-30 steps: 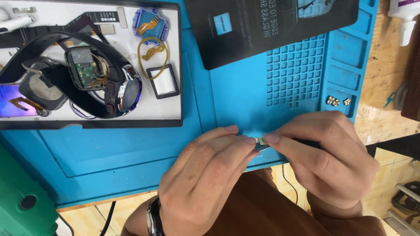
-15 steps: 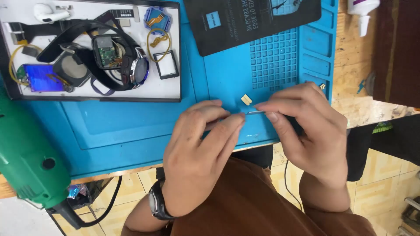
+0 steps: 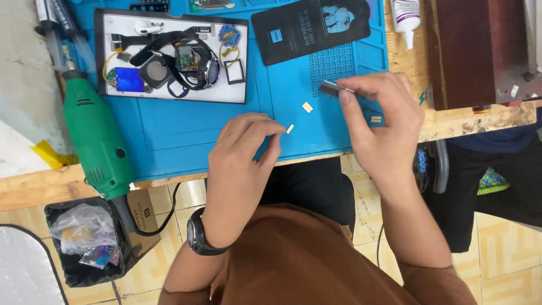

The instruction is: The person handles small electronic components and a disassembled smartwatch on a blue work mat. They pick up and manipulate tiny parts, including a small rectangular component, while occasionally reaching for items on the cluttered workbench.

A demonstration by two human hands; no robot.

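Note:
My left hand (image 3: 244, 155) rests on the blue work mat (image 3: 186, 133), its fingertips pinching a tiny pale piece (image 3: 289, 129). My right hand (image 3: 379, 121) hovers over the mat's right side and grips metal tweezers (image 3: 333, 88) between thumb and fingers. A second small pale piece (image 3: 307, 107) lies on the mat between the hands. A third one (image 3: 376, 119) sits in a mat compartment, next to my right palm.
A white tray (image 3: 169, 93) at the back left holds a disassembled smartwatch, straps and small parts. A green rotary tool (image 3: 97, 138) lies on the left. A dark card (image 3: 316, 25), a white glue bottle (image 3: 405, 17) and a brown box (image 3: 474, 51) stand behind.
The hands have drawn apart: my right hand moved up and right with the tweezers, my left keeps a small piece. The camera view shifted, showing more of the bench and floor.

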